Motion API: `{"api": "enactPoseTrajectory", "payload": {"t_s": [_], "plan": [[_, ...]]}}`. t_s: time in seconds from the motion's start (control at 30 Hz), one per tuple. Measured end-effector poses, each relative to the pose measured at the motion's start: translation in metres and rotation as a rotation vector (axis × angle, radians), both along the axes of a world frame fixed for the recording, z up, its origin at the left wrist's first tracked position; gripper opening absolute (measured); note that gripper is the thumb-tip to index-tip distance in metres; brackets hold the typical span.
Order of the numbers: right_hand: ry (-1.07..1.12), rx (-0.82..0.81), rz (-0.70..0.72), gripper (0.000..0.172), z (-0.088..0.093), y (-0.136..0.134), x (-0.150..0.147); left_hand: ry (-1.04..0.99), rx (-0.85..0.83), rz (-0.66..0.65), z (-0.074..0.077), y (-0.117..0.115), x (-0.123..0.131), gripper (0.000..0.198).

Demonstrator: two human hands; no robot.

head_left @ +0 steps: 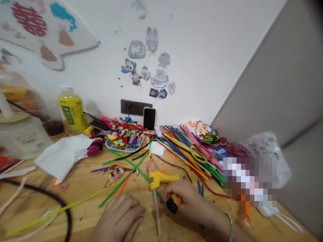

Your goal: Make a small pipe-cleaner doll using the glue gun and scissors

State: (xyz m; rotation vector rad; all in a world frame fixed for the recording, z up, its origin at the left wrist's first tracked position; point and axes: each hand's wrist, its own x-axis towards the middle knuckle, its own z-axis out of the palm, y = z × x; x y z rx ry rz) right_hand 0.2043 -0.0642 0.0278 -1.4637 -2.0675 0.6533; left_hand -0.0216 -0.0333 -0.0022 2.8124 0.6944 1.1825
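Note:
My right hand [188, 198] is closed around a short orange-and-black handle [174, 203], its black end toward me; the rest of that tool is hidden. Just beyond it lies a yellow glue gun [163, 178] on its side, with a clear glue stick [156, 215] reaching toward me. My left hand [123, 215] rests palm down with its fingers curled together, and anything under them is hidden. Ahead of it are a small pipe-cleaner doll [116, 173], a green pipe cleaner [118, 188] and a long yellow strip [68, 208].
A tray [111, 146] of small dolls stands at the back, beside a phone [149, 119]. Many coloured pipe cleaners [186, 151] are heaped at right. White tissue [63, 156], a yellow bottle [72, 109] and a jar [22, 134] stand left. Plastic bags [267, 148] lie far right.

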Motion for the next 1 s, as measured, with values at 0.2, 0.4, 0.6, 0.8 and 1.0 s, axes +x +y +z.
{"api": "enactPoseTrajectory", "payload": {"t_s": [0.2, 0.4, 0.6, 0.8, 1.0], "plan": [[0.451, -0.402, -0.022, 0.005, 0.000, -0.015, -0.032, -0.090, -0.175, -0.057, 0.000, -0.015, -0.002, 0.012], [0.828, -0.645, 0.080, 0.022, 0.002, -0.013, -0.043, -0.143, -0.103, -0.054, 0.000, -0.016, -0.004, 0.015], [1.074, -0.778, -0.047, 0.024, 0.003, -0.013, -0.053, -0.132, -0.114, -0.024, 0.004, -0.014, -0.005, 0.015], [1.126, -0.751, -0.088, 0.025, -0.008, -0.012, -0.060, -0.146, -0.198, 0.012, 0.005, -0.016, -0.005, 0.010], [1.082, -0.336, -0.215, 0.038, -0.025, -0.014, -0.070, -0.246, -0.244, 0.159, 0.005, -0.011, -0.007, 0.011]]}}
